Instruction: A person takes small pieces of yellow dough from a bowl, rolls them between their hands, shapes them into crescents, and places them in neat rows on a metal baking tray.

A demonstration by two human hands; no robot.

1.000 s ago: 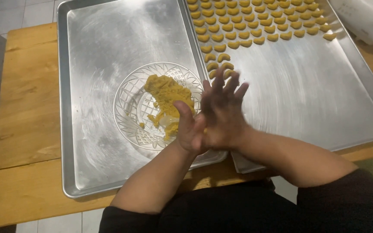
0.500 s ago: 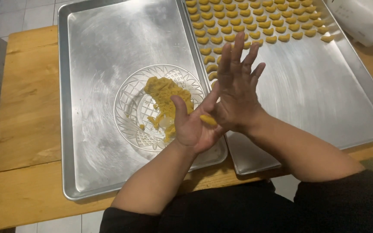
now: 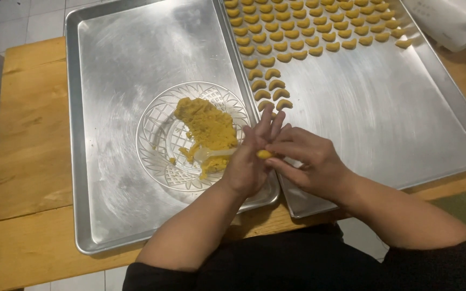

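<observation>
My left hand (image 3: 250,161) lies palm up over the seam between two metal trays, with a small roll of yellow dough (image 3: 264,154) resting on its fingers. My right hand (image 3: 308,161) pinches that dough piece with its fingertips. Just left of the hands a clear cut-glass dish (image 3: 157,156) holds a lump of yellow dough (image 3: 206,126) and a pale spoon (image 3: 211,153). Rows of crescent-shaped dough pieces (image 3: 308,27) fill the top of the right tray (image 3: 395,118), with a short column (image 3: 271,89) running down toward my hands.
The left tray (image 3: 114,64) carries only the glass dish. Both trays sit on a wooden table (image 3: 28,124). A white object (image 3: 454,21) lies at the top right corner. Tiled floor shows beyond the table's far edge.
My right hand had been sliding over the left palm with fingers stretched out, rolling dough. Now it has drawn back and curled, pinching the rolled piece on the left fingers.
</observation>
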